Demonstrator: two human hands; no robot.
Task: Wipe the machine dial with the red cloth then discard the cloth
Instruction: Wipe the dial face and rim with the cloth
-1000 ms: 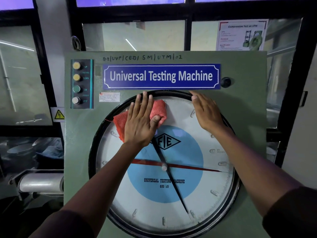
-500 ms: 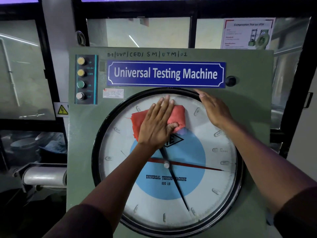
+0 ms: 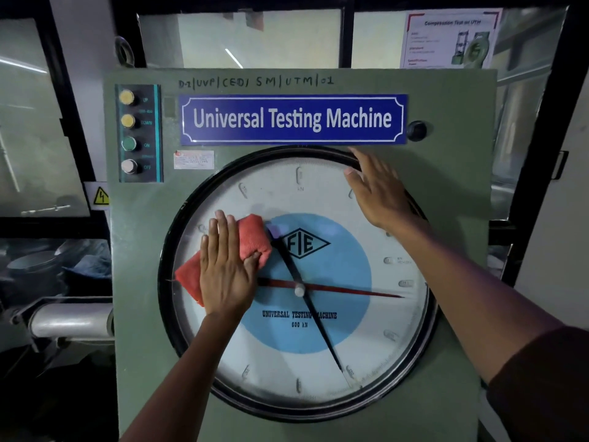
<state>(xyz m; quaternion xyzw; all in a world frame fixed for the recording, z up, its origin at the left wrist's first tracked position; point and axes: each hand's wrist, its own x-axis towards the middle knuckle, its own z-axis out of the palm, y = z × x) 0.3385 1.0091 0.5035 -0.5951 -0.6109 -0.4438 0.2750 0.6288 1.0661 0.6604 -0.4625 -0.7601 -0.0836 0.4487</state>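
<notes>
A large round dial (image 3: 376, 342) with a black rim, white face and blue centre fills the front of a green machine cabinet (image 3: 452, 122). My left hand (image 3: 226, 266) lies flat on the red cloth (image 3: 253, 237), pressing it against the dial's left side, just above the red pointer. The cloth shows above the fingers and at the lower left of the hand. My right hand (image 3: 379, 193) rests flat, fingers apart, on the dial's upper right rim, holding nothing.
A blue "Universal Testing Machine" plate (image 3: 291, 119) sits above the dial. A button column (image 3: 129, 132) stands at the cabinet's upper left, a black knob (image 3: 416, 130) at the upper right. Left of the cabinet are a metal cylinder (image 3: 70, 320) and a warning sticker (image 3: 101, 196).
My left hand has swept the red cloth from the dial's top down to its left side. My right hand has stayed on the upper right rim.
</notes>
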